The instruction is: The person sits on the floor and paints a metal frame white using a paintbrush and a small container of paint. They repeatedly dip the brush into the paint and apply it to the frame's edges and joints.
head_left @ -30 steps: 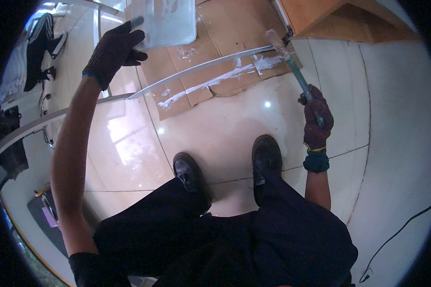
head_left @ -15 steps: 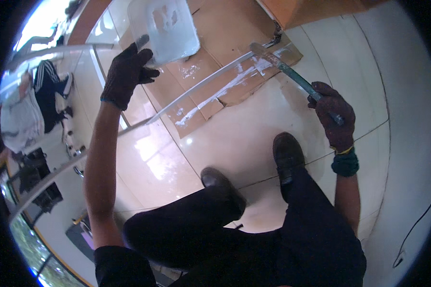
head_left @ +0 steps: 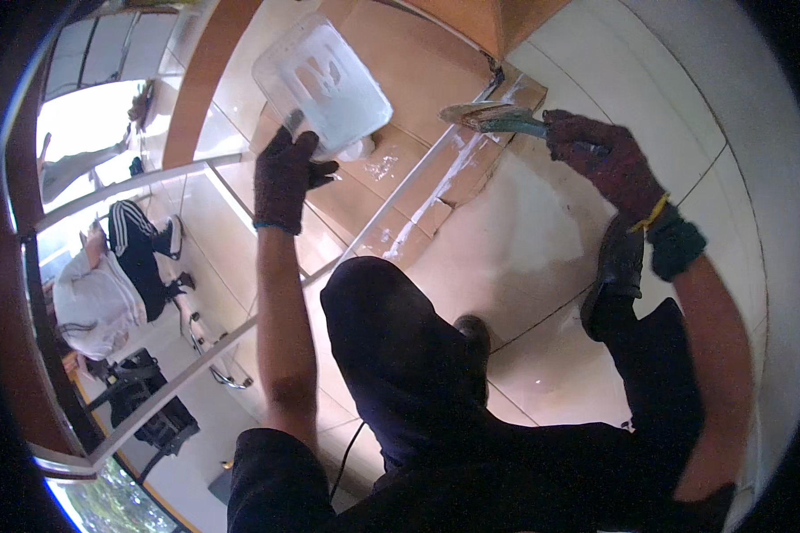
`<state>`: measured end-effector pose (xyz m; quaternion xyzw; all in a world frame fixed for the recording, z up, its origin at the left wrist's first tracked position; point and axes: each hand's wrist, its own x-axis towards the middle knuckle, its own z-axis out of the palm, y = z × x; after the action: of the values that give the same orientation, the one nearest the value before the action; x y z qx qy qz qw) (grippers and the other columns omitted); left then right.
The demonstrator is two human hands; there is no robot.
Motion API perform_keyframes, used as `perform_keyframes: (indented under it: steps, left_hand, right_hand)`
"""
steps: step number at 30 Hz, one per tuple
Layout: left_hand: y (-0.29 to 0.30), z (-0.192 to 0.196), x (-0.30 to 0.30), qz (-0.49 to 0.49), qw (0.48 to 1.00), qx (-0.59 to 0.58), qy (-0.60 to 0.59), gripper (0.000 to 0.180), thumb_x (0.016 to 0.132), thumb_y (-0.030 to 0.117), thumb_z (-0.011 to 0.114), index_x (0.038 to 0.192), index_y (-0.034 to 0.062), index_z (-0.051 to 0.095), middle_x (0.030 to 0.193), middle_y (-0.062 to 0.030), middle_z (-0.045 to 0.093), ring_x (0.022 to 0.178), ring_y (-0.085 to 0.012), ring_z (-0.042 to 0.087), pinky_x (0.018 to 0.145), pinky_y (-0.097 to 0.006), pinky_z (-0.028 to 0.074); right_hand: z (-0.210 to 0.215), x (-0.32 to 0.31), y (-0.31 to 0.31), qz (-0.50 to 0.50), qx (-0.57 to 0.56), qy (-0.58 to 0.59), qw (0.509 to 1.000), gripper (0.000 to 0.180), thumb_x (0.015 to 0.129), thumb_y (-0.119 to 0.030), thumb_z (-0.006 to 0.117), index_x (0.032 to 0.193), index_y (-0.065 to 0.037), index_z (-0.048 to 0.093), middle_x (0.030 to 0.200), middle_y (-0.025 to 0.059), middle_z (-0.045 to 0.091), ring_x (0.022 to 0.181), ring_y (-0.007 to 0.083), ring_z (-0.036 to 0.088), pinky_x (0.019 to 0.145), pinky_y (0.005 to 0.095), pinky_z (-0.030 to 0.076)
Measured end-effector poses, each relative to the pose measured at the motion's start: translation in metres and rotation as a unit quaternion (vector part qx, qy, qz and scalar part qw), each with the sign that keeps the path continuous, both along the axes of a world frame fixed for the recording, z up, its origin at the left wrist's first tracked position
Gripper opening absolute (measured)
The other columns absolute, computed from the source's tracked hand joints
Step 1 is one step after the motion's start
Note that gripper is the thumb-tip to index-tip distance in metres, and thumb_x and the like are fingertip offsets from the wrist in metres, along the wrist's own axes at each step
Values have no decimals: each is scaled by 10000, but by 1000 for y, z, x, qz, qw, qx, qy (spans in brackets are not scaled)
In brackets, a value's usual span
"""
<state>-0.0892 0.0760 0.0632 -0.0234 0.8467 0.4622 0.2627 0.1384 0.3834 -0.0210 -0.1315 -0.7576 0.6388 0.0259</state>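
Observation:
Dark knitted gloves cover both hands. My left hand (head_left: 286, 182) is at the near left edge of a translucent plastic tub (head_left: 364, 107), its visible fingers spread apart. One greyish fingertip overlaps the tub's edge; whether it bears on the tub I cannot tell. Whitish residue marks the tub's inside. My right hand (head_left: 596, 155) is closed around the handle of a green-handled tool (head_left: 524, 123). The tool's flat, brownish head points left above a pale metal strip (head_left: 391, 202), which runs across cardboard (head_left: 422, 75) streaked with white.
An orange-brown panel or box (head_left: 471, 22) stands beyond the cardboard. Metal rails (head_left: 173, 391) frame the left side. Past them a person in a white top (head_left: 98, 306) is on the floor near a black bag (head_left: 156, 404). My raised knee (head_left: 373, 320) is close to the strip.
The view has turned and my knee has come up near the strip. The tool has swung flatter, its head showing broader. My left hand stays beside the tub.

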Motion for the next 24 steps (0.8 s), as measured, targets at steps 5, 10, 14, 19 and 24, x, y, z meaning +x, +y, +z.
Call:
perform_keyframes:
  steps: [5, 10, 14, 19, 24]
  left_hand:
    - [-9, -27, -4, 7, 997, 79, 6, 546, 827, 213, 619, 1316, 55, 431, 1007, -141, 619, 723, -239, 669, 546, -322, 551]
    - [2, -23, -9, -183, 942, -111, 260, 456, 792, 219, 658, 1188, 21, 546, 1050, -212, 614, 759, -306, 670, 613, -363, 567]
    - [25, -1, 2, 101, 988, 83, -84, 306, 709, 214, 739, 908, 25, 604, 1180, -215, 561, 864, -291, 652, 677, -356, 569]
    - [11, -24, 8, 56, 989, 133, 16, 546, 856, 113, 524, 1355, -26, 353, 979, -185, 635, 633, -278, 668, 495, -316, 560]
    - [30, -10, 18, 76, 991, 107, -12, 529, 864, 67, 510, 1363, -12, 351, 988, -201, 632, 600, -260, 663, 485, -306, 562]
  right_hand:
    - [-16, 23, -66, -174, -255, -32, 951, 345, 855, -118, 605, 1160, 38, 567, 1137, 132, 616, 1022, 187, 598, 903, 306, 494]
    - [-31, 55, -127, -337, -192, 7, 922, 347, 850, -91, 626, 1162, 41, 548, 1110, 129, 614, 1021, 206, 585, 876, 349, 496]
    - [-48, 65, -158, -343, 76, -29, 936, 379, 839, -134, 669, 1146, 46, 541, 1061, 106, 625, 989, 214, 584, 830, 374, 494]
    - [-54, 60, -184, -464, -208, 14, 861, 340, 906, -90, 531, 1228, 16, 500, 1114, 128, 565, 857, 223, 623, 703, 320, 557]
    - [-55, 60, -181, -554, -493, 34, 670, 361, 919, -211, 510, 1238, -42, 506, 1030, 122, 592, 753, 210, 635, 619, 300, 552]
